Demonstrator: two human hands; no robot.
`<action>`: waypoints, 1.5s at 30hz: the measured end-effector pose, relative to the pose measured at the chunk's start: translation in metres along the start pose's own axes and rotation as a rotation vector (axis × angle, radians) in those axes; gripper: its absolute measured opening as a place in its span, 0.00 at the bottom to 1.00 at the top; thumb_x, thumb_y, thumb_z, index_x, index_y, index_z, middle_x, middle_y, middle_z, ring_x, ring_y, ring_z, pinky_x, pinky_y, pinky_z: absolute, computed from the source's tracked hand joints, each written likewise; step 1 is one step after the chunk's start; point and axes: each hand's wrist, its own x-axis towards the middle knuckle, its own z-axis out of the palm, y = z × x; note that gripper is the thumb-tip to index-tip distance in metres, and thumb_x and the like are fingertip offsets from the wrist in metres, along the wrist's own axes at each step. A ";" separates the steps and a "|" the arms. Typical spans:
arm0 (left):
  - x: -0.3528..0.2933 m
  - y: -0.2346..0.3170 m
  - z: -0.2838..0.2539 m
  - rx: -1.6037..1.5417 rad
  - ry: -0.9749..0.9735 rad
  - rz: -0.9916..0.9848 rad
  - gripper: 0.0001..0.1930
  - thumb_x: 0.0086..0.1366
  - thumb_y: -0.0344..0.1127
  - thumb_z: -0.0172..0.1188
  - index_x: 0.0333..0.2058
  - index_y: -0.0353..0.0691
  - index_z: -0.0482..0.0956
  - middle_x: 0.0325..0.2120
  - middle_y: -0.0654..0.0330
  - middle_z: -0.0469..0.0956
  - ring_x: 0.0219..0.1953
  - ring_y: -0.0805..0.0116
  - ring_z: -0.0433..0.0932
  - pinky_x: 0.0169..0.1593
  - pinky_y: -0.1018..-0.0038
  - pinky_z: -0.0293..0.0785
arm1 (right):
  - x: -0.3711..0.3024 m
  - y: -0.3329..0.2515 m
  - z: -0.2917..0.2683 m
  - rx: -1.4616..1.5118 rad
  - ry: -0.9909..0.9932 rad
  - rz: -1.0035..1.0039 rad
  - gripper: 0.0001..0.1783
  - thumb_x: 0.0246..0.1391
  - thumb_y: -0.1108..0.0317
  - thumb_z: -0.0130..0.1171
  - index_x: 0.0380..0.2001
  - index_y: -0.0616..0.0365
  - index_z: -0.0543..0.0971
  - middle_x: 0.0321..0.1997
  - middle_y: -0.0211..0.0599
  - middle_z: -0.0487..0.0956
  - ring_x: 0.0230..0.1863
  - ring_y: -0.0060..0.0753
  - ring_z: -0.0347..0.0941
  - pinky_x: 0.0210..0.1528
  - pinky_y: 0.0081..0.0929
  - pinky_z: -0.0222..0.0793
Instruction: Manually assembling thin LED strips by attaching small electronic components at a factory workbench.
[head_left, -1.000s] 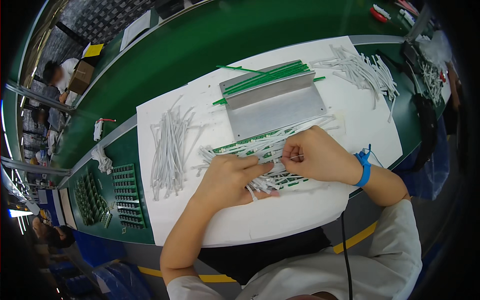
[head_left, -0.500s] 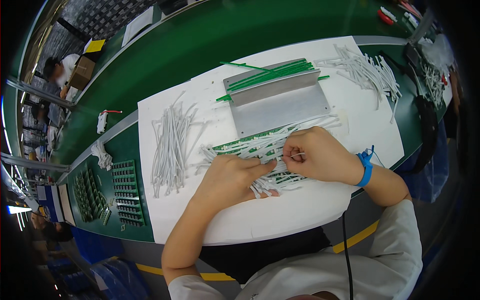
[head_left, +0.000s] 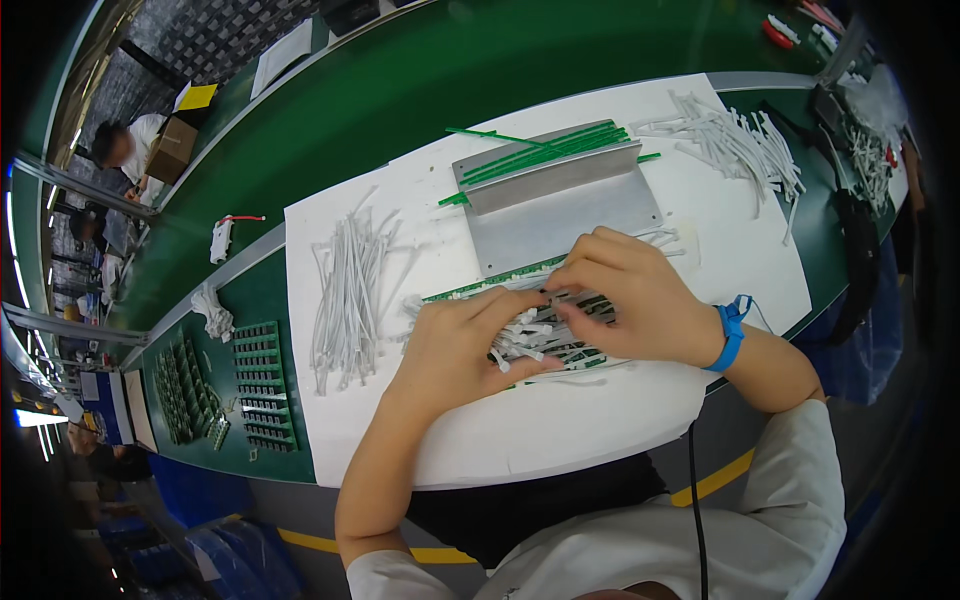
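Green circuit boards (head_left: pixel 450 294) lie on the white sheet in front of me, mostly covered by a tangle of thin white cables (head_left: pixel 520 340) with small white ends. My left hand (head_left: pixel 450 340) is curled over the left part of this bundle, thumb along its near side and index finger across the top. From the right, my right hand (head_left: pixel 635 300) bends over the bundle, thumb and fingertips drawn together beside my left index fingertip. Whatever sits between those right fingertips is too small to make out.
Beyond the boards stands an angled metal plate (head_left: pixel 560 222) with green strips (head_left: pixel 545 150) behind its upright wall. Loose white cables (head_left: pixel 352 290) lie left, and another white pile (head_left: pixel 735 145) far right. Black-and-green board panels (head_left: pixel 265 385) rest left. A person (head_left: pixel 145 140) sits far left beside a cardboard box (head_left: pixel 172 148).
My right hand has shifted up and left, its fingers lifting and stretching toward my left index fingertip. My left index finger and thumb have spread wider around the cables.
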 end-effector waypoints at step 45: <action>-0.007 -0.012 0.013 0.115 0.320 0.105 0.28 0.48 0.31 0.77 0.48 0.43 0.78 0.31 0.58 0.84 0.25 0.58 0.81 0.30 0.67 0.75 | 0.000 -0.010 -0.002 1.280 -0.073 0.540 0.14 0.74 0.56 0.55 0.45 0.56 0.73 0.44 0.35 0.83 0.51 0.33 0.83 0.47 0.29 0.84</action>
